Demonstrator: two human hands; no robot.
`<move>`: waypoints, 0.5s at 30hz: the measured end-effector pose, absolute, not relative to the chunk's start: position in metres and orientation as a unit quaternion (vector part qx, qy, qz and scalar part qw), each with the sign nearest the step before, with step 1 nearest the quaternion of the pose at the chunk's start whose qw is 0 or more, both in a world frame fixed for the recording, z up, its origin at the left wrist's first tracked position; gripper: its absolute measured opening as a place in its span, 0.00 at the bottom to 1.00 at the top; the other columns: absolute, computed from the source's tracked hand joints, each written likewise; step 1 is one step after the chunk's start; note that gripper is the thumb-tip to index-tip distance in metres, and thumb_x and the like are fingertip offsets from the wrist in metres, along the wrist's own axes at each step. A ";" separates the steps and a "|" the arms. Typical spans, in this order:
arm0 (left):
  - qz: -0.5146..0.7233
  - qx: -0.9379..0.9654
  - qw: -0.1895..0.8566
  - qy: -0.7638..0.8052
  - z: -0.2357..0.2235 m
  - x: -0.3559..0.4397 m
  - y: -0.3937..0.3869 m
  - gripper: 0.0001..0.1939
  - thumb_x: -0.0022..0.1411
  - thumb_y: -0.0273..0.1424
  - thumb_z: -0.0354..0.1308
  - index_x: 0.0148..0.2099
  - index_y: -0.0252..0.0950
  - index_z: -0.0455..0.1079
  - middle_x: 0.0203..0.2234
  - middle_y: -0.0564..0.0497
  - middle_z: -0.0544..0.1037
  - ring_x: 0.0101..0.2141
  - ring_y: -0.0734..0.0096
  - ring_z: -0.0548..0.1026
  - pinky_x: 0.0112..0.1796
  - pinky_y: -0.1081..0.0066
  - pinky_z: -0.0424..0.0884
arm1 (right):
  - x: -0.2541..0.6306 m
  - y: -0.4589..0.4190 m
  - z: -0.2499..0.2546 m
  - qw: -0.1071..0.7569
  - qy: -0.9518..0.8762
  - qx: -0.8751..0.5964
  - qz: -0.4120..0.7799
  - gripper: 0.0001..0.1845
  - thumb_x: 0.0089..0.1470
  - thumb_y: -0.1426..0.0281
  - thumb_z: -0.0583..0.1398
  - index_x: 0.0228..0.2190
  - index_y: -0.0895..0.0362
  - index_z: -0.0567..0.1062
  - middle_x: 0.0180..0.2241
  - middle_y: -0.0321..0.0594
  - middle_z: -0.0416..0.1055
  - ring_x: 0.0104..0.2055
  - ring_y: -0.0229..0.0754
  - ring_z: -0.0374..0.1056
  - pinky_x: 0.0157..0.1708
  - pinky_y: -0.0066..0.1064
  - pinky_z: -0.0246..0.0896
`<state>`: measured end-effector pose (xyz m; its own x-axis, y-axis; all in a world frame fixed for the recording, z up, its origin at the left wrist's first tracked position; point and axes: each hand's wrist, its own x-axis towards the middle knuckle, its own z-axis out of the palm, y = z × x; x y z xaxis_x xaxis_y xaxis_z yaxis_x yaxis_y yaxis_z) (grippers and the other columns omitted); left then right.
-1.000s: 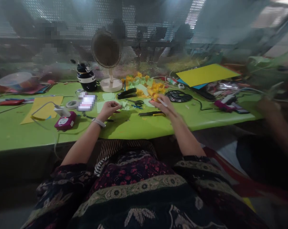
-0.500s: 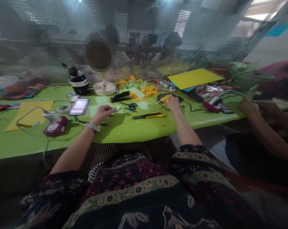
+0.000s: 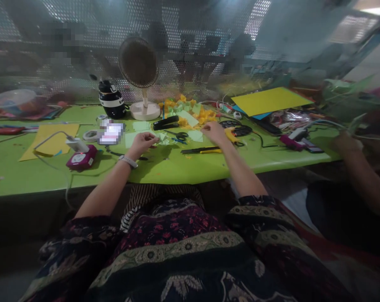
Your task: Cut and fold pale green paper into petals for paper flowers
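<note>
Near edge of the counter (image 3: 174, 172): box cutter (image 3: 208, 150) lying flat. Left hand (image 3: 142, 143) has fingertips drawn together by the green paper scraps (image 3: 165, 141); can't tell if they grip anything. Right hand (image 3: 215, 133) has let go of the yellow tool (image 3: 230, 135), which lies beside its wrist. Right fingers are bent near the green paper piece (image 3: 196, 135); grip unclear. Farther: scissors (image 3: 181, 135), stapler (image 3: 166, 122), then yellow paper flowers (image 3: 208, 115).

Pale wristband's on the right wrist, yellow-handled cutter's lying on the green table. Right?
Wrong wrist. The head view shows the pale wristband at the left hand, on the left wrist. The yellow-handled cutter does lie on the green table.
</note>
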<state>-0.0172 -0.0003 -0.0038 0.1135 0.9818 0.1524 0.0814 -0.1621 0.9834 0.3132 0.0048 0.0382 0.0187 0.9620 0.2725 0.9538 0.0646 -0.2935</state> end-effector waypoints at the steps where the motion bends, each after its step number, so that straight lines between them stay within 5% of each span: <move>1: 0.489 0.585 0.459 0.456 -0.004 -0.018 0.000 0.23 0.39 0.42 0.78 0.27 0.31 0.73 0.20 0.53 0.75 0.23 0.78 0.72 0.29 0.73 0.79 | 0.296 0.004 0.038 0.204 -0.730 -0.652 0.024 0.10 0.61 0.70 0.60 0.40 0.59 0.81 0.44 0.48 0.79 0.45 0.47 0.73 0.46 0.35 0.64; 8: 0.484 0.588 0.452 0.465 -0.002 -0.020 -0.001 0.21 0.41 0.41 0.76 0.27 0.32 0.73 0.20 0.53 0.74 0.23 0.78 0.71 0.29 0.72 0.79 | 0.217 -0.003 0.021 0.105 -0.853 -0.503 0.089 0.09 0.55 0.66 0.66 0.37 0.57 0.81 0.38 0.45 0.79 0.38 0.45 0.71 0.36 0.32 0.60; 15: 0.479 0.585 0.457 0.469 -0.002 -0.017 -0.001 0.20 0.42 0.39 0.76 0.26 0.32 0.72 0.20 0.53 0.75 0.23 0.77 0.72 0.30 0.71 0.79 | 0.218 0.001 0.005 0.145 -0.856 -0.484 0.106 0.03 0.52 0.71 0.67 0.32 0.56 0.81 0.35 0.45 0.76 0.37 0.45 0.70 0.37 0.34 0.61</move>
